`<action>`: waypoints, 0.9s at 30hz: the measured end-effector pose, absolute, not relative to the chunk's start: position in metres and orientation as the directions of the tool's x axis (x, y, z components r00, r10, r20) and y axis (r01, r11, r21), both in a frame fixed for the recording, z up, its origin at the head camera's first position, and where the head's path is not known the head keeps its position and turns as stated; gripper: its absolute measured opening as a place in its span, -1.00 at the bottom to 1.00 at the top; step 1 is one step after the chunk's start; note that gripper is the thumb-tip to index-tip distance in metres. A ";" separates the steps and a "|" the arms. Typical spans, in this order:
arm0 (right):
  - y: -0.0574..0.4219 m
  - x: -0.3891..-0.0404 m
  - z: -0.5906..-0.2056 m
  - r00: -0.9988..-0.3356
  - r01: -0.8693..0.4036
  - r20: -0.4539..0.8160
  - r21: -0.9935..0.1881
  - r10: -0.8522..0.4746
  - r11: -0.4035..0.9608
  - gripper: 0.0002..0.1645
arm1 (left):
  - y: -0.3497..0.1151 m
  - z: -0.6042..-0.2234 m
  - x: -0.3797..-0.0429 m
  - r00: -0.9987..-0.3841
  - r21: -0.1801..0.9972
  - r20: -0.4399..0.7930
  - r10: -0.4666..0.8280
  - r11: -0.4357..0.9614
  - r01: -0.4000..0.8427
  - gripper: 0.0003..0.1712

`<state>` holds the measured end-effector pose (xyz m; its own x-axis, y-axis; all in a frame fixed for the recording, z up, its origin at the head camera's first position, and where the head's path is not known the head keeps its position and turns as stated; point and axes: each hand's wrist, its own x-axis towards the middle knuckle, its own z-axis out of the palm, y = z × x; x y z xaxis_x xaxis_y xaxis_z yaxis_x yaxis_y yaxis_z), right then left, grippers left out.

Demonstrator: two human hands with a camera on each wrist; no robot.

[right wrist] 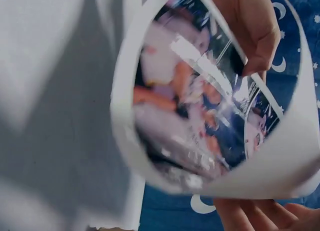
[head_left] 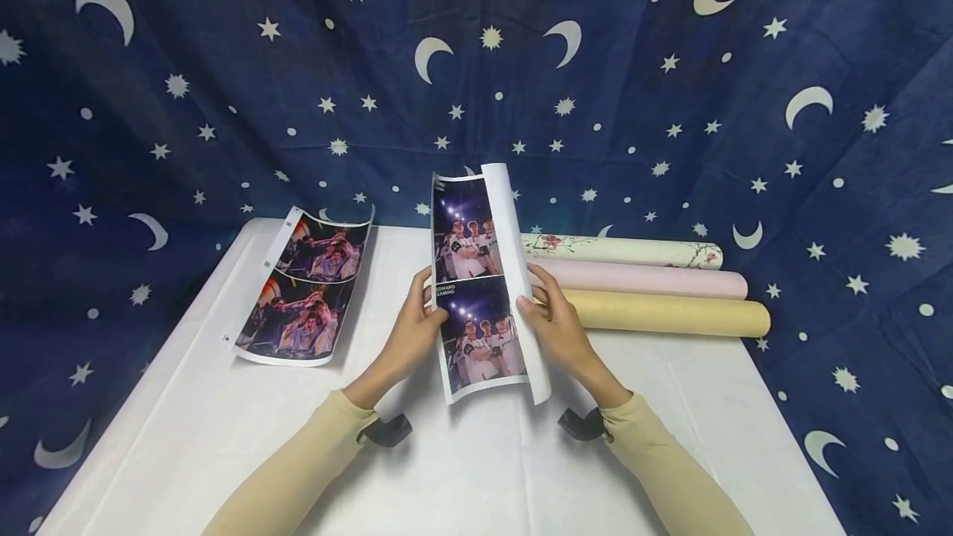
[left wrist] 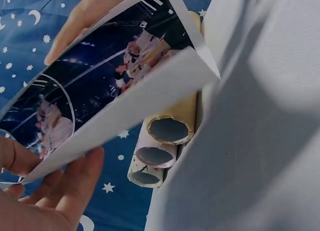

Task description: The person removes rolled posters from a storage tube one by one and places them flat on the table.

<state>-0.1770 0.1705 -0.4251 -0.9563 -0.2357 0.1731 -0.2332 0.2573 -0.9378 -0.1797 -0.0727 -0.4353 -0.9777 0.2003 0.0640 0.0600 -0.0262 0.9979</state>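
Both hands hold up a glossy photo print (head_left: pixel 472 271) with two group pictures, one above the other. Its right side curls over, showing the white back. My left hand (head_left: pixel 413 323) pinches the left edge, thumb on the front and fingers behind. With thumb and fingers, my right hand (head_left: pixel 554 321) grips the curled white edge. In the right wrist view the print (right wrist: pixel 195 106) bows into a wide curve. To the left a second photo print (head_left: pixel 305 288) lies on the white table, its edges curling up.
Behind the right hand lie three paper rolls side by side: yellow (head_left: pixel 670 313), pink (head_left: pixel 640 278) and flowered cream (head_left: pixel 625 250). Their hollow ends show in the left wrist view. A dark blue curtain (head_left: pixel 633 81) with moons and stars hangs behind the white table (head_left: pixel 462 478).
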 end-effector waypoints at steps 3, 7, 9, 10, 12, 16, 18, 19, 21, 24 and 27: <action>0.173 -0.178 -0.426 -0.949 -0.288 0.235 -0.917 -0.209 0.275 -0.27 | -0.075 -0.433 -0.180 -0.973 0.996 0.075 0.216 -0.057 0.064 -0.20; 0.174 -0.178 -0.429 -0.913 -0.407 0.361 -0.827 -0.188 0.389 -0.26 | -0.077 -0.431 -0.178 -0.971 0.996 0.072 0.229 -0.073 0.057 -0.17; 0.175 -0.176 -0.430 -0.875 -0.477 0.444 -0.718 -0.194 0.506 -0.30 | -0.078 -0.432 -0.177 -0.969 0.995 0.074 0.237 -0.086 0.055 -0.16; 0.176 -0.175 -0.431 -0.852 -0.504 0.485 -0.655 -0.200 0.563 -0.34 | -0.077 -0.433 -0.177 -0.967 0.994 0.074 0.242 -0.091 0.054 -0.16; 0.179 -0.173 -0.432 -0.813 -0.529 0.545 -0.544 -0.206 0.651 -0.39 | -0.077 -0.434 -0.176 -0.964 0.993 0.079 0.253 -0.102 0.055 -0.16; 0.184 -0.169 -0.435 -0.800 -0.527 0.565 -0.501 -0.202 0.687 -0.49 | -0.079 -0.436 -0.172 -0.961 0.995 0.084 0.262 -0.077 0.065 -0.17; 0.185 -0.168 -0.436 -0.817 -0.523 0.543 -0.556 -0.193 0.646 -0.55 | -0.082 -0.436 -0.170 -0.965 0.996 0.074 0.250 -0.058 0.062 -0.18; 0.185 -0.169 -0.436 -0.825 -0.520 0.533 -0.585 -0.189 0.622 -0.57 | -0.084 -0.436 -0.170 -0.968 0.997 0.070 0.241 -0.049 0.060 -0.19; 0.186 -0.170 -0.435 -0.841 -0.510 0.510 -0.637 -0.181 0.578 -0.57 | -0.089 -0.435 -0.171 -0.974 0.998 0.059 0.217 -0.036 0.053 -0.25; 0.186 -0.172 -0.434 -0.860 -0.495 0.476 -0.691 -0.183 0.527 -0.53 | -0.095 -0.436 -0.172 -0.984 1.000 0.030 0.174 -0.009 0.029 -0.36; 0.187 -0.173 -0.434 -0.875 -0.475 0.442 -0.712 -0.196 0.517 -0.47 | -0.102 -0.437 -0.173 -0.989 0.999 0.010 0.148 0.034 0.015 -0.46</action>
<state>-0.1729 0.1867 -0.4339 -0.8754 -0.1961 0.4418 -0.4751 0.5174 -0.7117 -0.1726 -0.1017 -0.4374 -0.9889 0.1483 0.0097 0.0149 0.0343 0.9993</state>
